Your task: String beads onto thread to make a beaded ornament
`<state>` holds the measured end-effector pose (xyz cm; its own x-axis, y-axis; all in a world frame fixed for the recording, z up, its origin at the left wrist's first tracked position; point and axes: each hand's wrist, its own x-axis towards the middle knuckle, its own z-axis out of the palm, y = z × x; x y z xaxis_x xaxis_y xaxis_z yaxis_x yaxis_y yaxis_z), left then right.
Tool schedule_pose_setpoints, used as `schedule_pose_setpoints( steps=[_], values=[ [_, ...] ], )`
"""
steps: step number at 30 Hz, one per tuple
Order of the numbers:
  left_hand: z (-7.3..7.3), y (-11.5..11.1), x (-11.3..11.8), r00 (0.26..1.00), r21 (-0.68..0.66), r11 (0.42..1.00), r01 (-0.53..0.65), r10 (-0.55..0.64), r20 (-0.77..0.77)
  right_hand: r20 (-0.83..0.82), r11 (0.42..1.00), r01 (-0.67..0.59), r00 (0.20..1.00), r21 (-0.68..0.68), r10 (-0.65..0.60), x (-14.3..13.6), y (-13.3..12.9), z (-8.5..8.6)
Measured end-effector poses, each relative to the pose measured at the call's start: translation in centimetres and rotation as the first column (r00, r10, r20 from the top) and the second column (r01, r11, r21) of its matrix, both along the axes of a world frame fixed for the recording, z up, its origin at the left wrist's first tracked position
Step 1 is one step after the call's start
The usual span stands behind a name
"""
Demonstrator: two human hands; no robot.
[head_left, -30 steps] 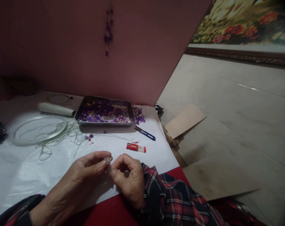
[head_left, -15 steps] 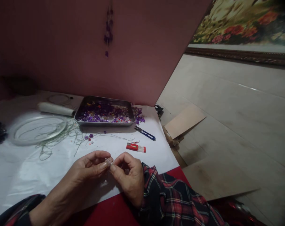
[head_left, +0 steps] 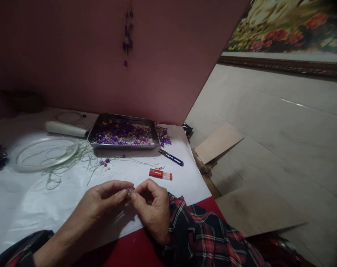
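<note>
My left hand (head_left: 107, 200) pinches a small cluster of clear beads (head_left: 129, 191) between thumb and fingers, just above the table's front part. From the right, my right hand (head_left: 153, 204) comes in with thumb and forefinger pressed together against the edge of that cluster. Whatever lies between those right fingertips is too small to make out, and the fingers cover part of the beads. Beyond the hands lie a red lighter (head_left: 160, 174), blue thread snips (head_left: 171, 157) and a few loose purple beads (head_left: 107, 160) beside thin green thread (head_left: 94, 170).
A metal tray (head_left: 124, 147) of purple, clear and red beads stands at the back, with more beads (head_left: 165, 137) spilled at its right. Leftward are a cone of thread (head_left: 66, 129) and a ring of clear line (head_left: 18, 163). A beaded string (head_left: 126, 40) hangs on the wall.
My left forefinger has stretched slightly further over the bead cluster, which is now more covered. The fingers of both hands sit closer together; the table things stay put.
</note>
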<state>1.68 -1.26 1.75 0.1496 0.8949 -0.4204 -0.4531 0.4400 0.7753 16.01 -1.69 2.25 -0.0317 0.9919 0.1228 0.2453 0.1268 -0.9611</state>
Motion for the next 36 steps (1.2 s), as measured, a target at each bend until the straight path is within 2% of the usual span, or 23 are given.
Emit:
schedule_pose_setpoints(
  steps=[3,8,12,19,23,29,31,36],
  values=[
    [0.1,0.0,0.0,1.0,0.004,1.0,-0.005,0.004,0.027,-0.013,1.0,-0.007,1.0,-0.014,0.007,0.0,0.1,-0.3],
    [0.2,0.0,0.1,0.998,0.043,0.998,-0.052,0.053,-0.02,-0.017,1.0,-0.023,1.0,-0.01,0.023,0.1,0.2,-0.6],
    [0.3,-0.1,0.1,0.999,0.056,0.997,-0.047,0.048,-0.022,-0.021,0.999,-0.032,0.999,-0.017,0.032,0.1,0.1,-0.6],
    [0.1,-0.2,0.0,0.987,0.14,0.989,-0.042,0.063,-0.147,-0.001,1.0,-0.028,1.0,-0.014,0.028,0.0,0.2,-0.5],
    [0.3,-0.3,0.3,0.992,0.129,0.99,-0.053,0.067,-0.107,0.017,1.0,-0.013,1.0,0.021,0.013,0.1,0.3,-0.5],
    [0.6,-0.4,0.4,0.984,0.132,0.991,-0.032,0.055,-0.171,-0.031,0.997,-0.033,0.999,0.075,0.036,0.3,0.6,-0.8],
    [0.7,-0.4,0.5,0.979,0.123,0.992,-0.036,0.06,-0.197,-0.056,0.997,-0.067,0.996,0.045,0.07,0.3,0.7,-0.7],
    [1.5,-0.6,0.6,0.973,0.11,0.993,-0.039,0.062,-0.22,-0.217,0.976,-0.178,0.965,-0.128,0.148,0.4,1.1,-0.2]
  ],
)
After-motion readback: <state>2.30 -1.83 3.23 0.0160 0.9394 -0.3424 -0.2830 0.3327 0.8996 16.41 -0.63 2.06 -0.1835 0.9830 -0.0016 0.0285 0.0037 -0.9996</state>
